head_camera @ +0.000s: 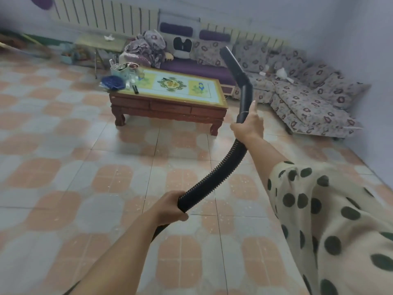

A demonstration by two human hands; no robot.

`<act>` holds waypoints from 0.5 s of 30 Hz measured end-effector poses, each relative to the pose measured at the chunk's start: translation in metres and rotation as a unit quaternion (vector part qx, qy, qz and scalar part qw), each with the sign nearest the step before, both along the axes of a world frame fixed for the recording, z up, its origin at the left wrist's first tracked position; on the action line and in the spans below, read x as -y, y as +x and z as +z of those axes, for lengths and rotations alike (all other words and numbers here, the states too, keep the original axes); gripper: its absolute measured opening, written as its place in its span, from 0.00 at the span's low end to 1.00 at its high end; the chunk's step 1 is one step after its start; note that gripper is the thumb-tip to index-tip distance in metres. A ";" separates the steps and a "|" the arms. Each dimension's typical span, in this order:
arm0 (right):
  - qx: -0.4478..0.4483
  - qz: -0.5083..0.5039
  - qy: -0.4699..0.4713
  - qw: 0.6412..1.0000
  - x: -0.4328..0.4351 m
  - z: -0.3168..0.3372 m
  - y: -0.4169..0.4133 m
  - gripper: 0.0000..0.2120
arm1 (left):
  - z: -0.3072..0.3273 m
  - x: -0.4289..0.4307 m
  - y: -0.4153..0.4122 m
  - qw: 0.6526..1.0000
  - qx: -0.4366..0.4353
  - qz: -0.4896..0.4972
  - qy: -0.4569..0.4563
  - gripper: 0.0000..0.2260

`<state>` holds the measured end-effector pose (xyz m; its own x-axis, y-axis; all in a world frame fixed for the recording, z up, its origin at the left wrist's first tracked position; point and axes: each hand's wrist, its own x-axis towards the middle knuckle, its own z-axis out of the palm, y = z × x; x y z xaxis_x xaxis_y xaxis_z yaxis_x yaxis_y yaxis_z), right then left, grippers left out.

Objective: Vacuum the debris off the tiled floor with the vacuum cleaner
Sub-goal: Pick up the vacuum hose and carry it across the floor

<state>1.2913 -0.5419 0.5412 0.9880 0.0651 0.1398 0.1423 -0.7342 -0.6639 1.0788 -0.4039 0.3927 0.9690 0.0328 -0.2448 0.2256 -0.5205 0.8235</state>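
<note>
A black ribbed vacuum hose (221, 169) arcs up through the middle of the head view and ends in a bent rigid black wand (236, 69) raised in the air, its tip up by the sofa. My right hand (248, 124) grips the wand's handle, the forefinger lying straight along it. Lower down, my left hand (170, 206) holds the hose with the fingers curled round it. Small pale debris (119, 177) is scattered over the peach and grey tiled floor (63, 167). The vacuum's body is out of sight.
A low wooden coffee table (170, 103) with cluttered items on its left end stands ahead. A floral corner sofa (308, 92) runs along the back and right wall. A small metal table (100, 43) and a radiator (102, 15) are at the back left.
</note>
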 end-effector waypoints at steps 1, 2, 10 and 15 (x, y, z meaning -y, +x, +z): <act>-0.016 0.001 -0.013 1.000 0.007 -0.013 -0.006 0.46 | -0.011 0.006 -0.012 1.000 -0.004 0.004 -0.001 0.11; -0.028 0.000 -0.024 0.999 0.013 -0.022 -0.012 0.46 | -0.018 0.011 -0.020 1.000 -0.006 0.010 -0.004 0.11; -0.119 0.010 -0.120 0.986 0.065 -0.132 -0.115 0.44 | -0.114 0.067 -0.126 0.996 -0.036 0.032 0.075 0.11; -0.156 0.007 -0.146 0.977 0.095 -0.186 -0.178 0.44 | -0.183 0.112 -0.193 0.988 -0.092 0.120 0.024 0.14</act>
<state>1.1132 -0.6371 0.3549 0.9783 0.0713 -0.1946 -0.0221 -0.8977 -0.4400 0.8860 -0.5156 0.2102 0.8708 0.2729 -0.4089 0.4916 -0.4715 0.7321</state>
